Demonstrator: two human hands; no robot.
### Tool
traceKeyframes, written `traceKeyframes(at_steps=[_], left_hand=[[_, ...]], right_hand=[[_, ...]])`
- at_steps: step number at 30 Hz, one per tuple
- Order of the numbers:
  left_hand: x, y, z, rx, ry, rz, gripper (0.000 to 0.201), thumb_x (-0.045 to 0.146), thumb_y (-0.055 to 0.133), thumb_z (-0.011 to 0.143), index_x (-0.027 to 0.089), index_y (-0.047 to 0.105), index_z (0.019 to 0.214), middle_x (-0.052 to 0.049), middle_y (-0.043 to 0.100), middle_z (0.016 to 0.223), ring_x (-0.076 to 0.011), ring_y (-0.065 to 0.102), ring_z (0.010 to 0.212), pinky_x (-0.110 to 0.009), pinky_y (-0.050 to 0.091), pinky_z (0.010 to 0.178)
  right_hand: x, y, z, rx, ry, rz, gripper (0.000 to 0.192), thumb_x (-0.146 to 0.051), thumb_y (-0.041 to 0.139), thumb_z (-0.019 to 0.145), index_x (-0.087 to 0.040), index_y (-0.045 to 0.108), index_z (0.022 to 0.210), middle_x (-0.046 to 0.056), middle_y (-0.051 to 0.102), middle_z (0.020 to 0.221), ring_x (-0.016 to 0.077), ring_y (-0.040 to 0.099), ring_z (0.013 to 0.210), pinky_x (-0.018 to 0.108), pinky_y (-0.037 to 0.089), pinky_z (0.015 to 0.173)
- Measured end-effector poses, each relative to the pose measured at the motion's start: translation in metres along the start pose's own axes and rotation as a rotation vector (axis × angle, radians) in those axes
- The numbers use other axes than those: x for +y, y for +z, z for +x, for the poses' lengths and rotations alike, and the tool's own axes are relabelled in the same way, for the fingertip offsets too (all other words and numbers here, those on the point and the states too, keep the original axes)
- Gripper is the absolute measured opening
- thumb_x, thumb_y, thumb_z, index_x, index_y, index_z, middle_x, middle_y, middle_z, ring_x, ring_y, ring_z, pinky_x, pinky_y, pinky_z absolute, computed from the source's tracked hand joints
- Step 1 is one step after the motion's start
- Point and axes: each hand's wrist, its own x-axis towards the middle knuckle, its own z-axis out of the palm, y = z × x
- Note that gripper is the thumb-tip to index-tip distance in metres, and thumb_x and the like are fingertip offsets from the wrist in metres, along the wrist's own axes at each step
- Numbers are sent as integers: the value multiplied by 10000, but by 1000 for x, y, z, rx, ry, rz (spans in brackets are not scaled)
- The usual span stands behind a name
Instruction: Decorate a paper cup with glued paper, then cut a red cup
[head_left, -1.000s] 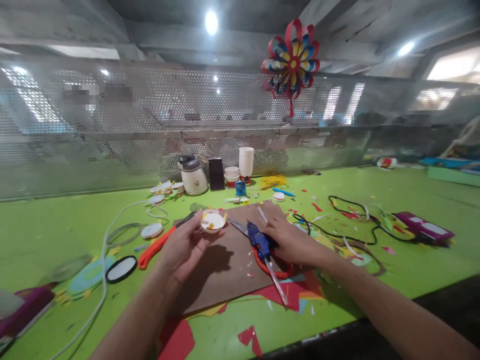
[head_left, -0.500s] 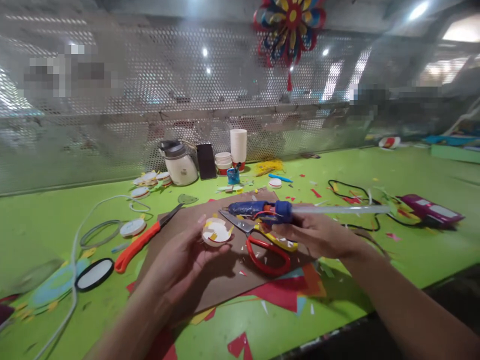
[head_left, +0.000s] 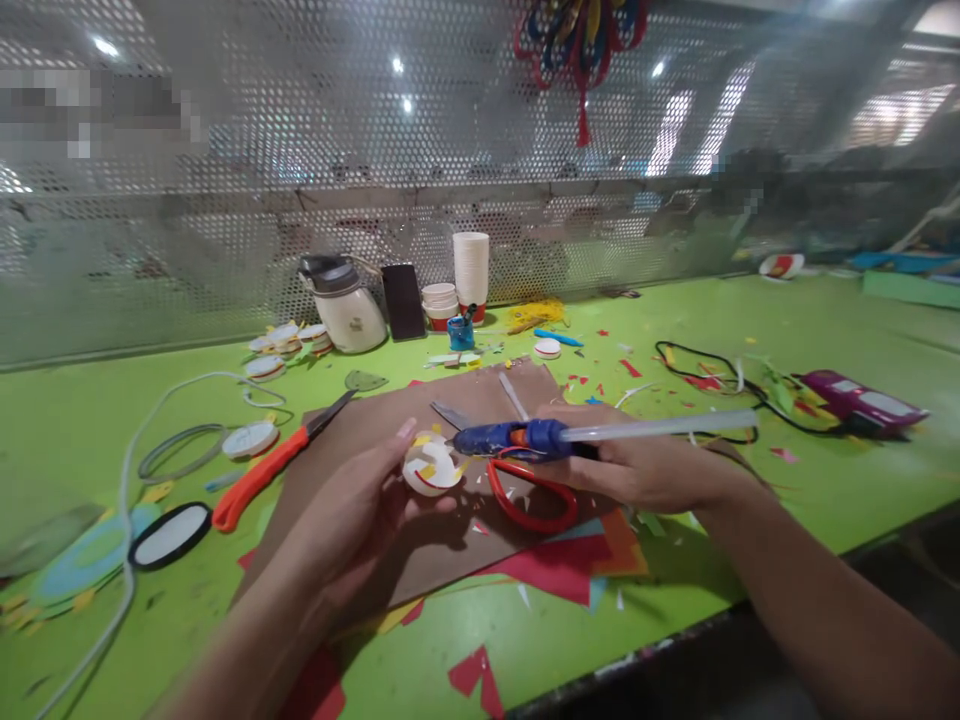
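Holding the white paper cup piece [head_left: 431, 480] above the brown board [head_left: 480, 400], we have our left hand [head_left: 367, 510] closed lightly around its side and our right hand [head_left: 637, 460] wrapped on the blue glue gun [head_left: 499, 439]. We judge the piece light and easily crushed (thin paper, it seems), so the outer wall deserves a gentle pinch.

- Glue gun [head_left: 491, 438]: deep blue with an orange patch; its stick [head_left: 660, 424] milky clear.
- Small dish [head_left: 431, 468]: white, with yellow tabs and a red edge stripe.
- Scissors handle [head_left: 541, 525]: bright red.
- Knife [head_left: 262, 478], left: orange handle, dark blade.
- Board [head_left: 375, 420]: plain brown.
- Table [head_left: 690, 320]: lime green.
- Kettle [head_left: 356, 318], far: white, grey lid.
- Screen [head_left: 360, 130], far: grey, dotted pattern.
- Box [head_left: 855, 398], right: purple, pale panel.
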Motion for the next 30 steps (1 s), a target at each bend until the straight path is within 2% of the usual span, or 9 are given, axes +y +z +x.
traceKeyframes(at_steps=[3, 10, 15, 18, 23, 30], left_hand=[[-1, -1, 0, 1, 14, -7, 249, 330, 582, 884, 114, 702, 908, -159, 734, 780, -272, 706, 651, -419, 616, 623], [-3, -2, 0, -121, 94, 104, 265, 349, 599, 865, 104, 701, 861, -163, 717, 785, -290, 687, 681, -490, 595, 675], [-4, -6, 3, -167, 173, 157, 254, 346, 604, 864, 115, 708, 843, -140, 718, 838, -247, 663, 697, -414, 586, 694], [-3, -6, 2, -186, 190, 202, 268, 366, 614, 857, 117, 703, 810, -133, 716, 802, -234, 659, 687, -369, 576, 697], [-5, 0, -4, -219, 178, 168, 269, 381, 595, 866, 135, 687, 806, -122, 701, 742, -244, 654, 658, -383, 562, 675], [-4, 1, -4, -219, 172, 163, 243, 359, 603, 862, 140, 684, 796, -121, 694, 715, -241, 657, 630, -379, 562, 638]], right_hand=[[0, 1, 0, -22, 28, -1, 249, -343, 469, 971, -198, 648, 1065, 57, 683, 1081, 194, 605, 938, 309, 468, 880], [0, 2, -1, -50, 85, -13, 228, -311, 473, 968, -207, 639, 1085, 45, 683, 1076, 189, 614, 887, 288, 477, 811], [-1, 3, -1, -45, 88, -10, 221, -325, 482, 967, -212, 635, 1079, 43, 686, 1070, 192, 616, 908, 301, 465, 853], [-3, 3, -1, -25, 87, -20, 245, -343, 482, 963, -199, 647, 1072, 51, 692, 1049, 187, 615, 864, 286, 472, 807], [-7, 1, -2, -30, 103, -36, 310, -386, 437, 977, -192, 656, 1080, 46, 699, 968, 171, 612, 777, 262, 473, 721], [-4, 3, -3, -63, 191, -60, 349, -449, 417, 977, -215, 644, 1102, 53, 710, 1008, 210, 637, 851, 315, 475, 798]])
